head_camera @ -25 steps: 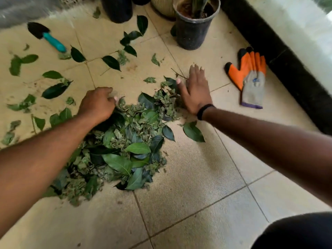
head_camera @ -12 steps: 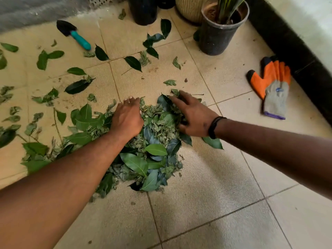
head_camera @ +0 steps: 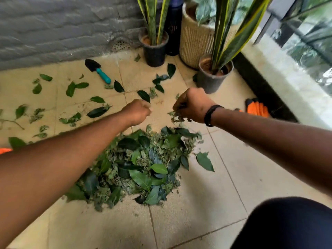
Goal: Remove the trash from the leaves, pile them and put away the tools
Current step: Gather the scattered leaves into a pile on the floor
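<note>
— What are the hands doing just past the leaf pile (head_camera: 143, 166)?

— Both are hovering above its far edge, lifted off it since half a second ago, when they were pressing on the leaves. The right hand (head_camera: 193, 105) is clutching a wad of small leaf scraps (head_camera: 177, 116) in curled fingers. The left hand (head_camera: 137, 111) is balled tight; whether it is holding anything cannot be told.

— And farther out?

— Loose leaves (head_camera: 98, 111) are lying scattered over the tiles, the trowel (head_camera: 98, 70) is resting near the grey wall, and the orange glove (head_camera: 257, 108) is sitting against the dark kerb on the right. Bare tile (head_camera: 206, 203) is stretching nearer than the pile.
</note>
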Demonstrator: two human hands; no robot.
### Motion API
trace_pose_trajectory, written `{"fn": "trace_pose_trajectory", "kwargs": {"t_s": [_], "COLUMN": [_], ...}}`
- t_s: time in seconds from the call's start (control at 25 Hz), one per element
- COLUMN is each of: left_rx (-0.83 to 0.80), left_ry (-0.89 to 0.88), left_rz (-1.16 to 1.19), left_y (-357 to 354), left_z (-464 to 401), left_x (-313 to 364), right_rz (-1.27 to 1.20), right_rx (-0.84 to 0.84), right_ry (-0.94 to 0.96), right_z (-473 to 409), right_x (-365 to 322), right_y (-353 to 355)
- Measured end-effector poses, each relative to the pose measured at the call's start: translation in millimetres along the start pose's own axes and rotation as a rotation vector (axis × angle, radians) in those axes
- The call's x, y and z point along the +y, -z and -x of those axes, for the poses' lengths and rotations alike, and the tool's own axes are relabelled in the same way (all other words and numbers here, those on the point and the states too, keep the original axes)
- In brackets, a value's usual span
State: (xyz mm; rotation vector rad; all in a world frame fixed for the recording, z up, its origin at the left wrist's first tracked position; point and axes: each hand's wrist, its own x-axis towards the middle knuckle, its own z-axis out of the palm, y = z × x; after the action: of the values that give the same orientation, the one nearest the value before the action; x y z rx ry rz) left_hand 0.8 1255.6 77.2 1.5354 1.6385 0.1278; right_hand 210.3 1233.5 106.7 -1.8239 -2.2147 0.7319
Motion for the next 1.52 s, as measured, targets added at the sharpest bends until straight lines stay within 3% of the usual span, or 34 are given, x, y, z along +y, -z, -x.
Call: {"fn": "trace_pose_trajectory", "kwargs": {"t_s": [0.08, 0.2, 0.28, 0.36, 0.48, 0.6, 0.68, 0.76, 0.84, 0.96, 1.04, 1.12, 1.2, 1.36, 1.52], "left_rx": [0.065, -0.044, -0.197, -0.281, -0.171, -0.058, -0.006, 0.067, 0.105, 0.099, 0.072, 0.043, 0.015, -0.023, -0.073], "left_ry": [-0.028, 0.047, 0.098, 0.111, 0.224, 0.398, 0.433, 0.422, 0.423, 0.430, 0.391, 0.348, 0.341, 0.324, 0.307], "left_rz": [0.477, 1.022, 1.405, 1.598, 1.549, 1.428, 1.339, 1.295, 1.333, 1.426, 1.450, 1.471, 1.490, 1.551, 1.595], "left_y": [19.0, 35.8, 45.5, 49.3, 36.9, 21.2, 17.6, 19.4, 25.0, 33.8, 37.0, 39.6, 42.4, 47.6, 49.3], "left_z": [40.8, 100.5, 125.0, 131.5, 112.6, 98.3, 98.9, 97.2, 95.1, 100.0, 105.6, 109.4, 111.1, 114.5, 114.1], "left_x": [36.5, 69.4, 71.9, 62.7, 52.9, 53.4, 53.7, 50.6, 47.2, 43.8, 42.9, 43.7, 46.3, 50.2, 45.0], "right_rz": [-0.145, -0.526, -0.818, -0.945, -0.606, -0.274, -0.124, -0.140, -0.339, -0.634, -0.466, -0.168, -0.007, -0.011, 0.220], "right_rx": [0.010, 0.007, 0.052, 0.216, 0.468, 0.493, 0.417, 0.276, 0.191, 0.299, 0.229, -0.040, -0.193, -0.177, -0.165], "right_ry": [0.005, 0.007, -0.011, -0.014, 0.005, 0.075, 0.112, 0.169, 0.141, -0.062, -0.187, -0.299, -0.365, -0.498, -0.299], "right_z": [5.7, 26.9, 42.7, 49.4, 45.3, 40.6, 44.9, 47.3, 48.9, 51.6, 58.7, 70.9, 83.3, 97.3, 112.1], "right_x": [-41.3, -108.1, -143.8, -155.2, -131.3, -117.2, -113.3, -111.7, -114.1, -105.6, -83.9, -64.7, -58.2, -84.4, -88.5], "right_y": [58.9, 107.2, 99.3, 62.8, -0.3, -29.2, -32.6, -25.7, -12.7, -13.3, -32.7, -61.2, -90.5, -160.3, -210.7]}}
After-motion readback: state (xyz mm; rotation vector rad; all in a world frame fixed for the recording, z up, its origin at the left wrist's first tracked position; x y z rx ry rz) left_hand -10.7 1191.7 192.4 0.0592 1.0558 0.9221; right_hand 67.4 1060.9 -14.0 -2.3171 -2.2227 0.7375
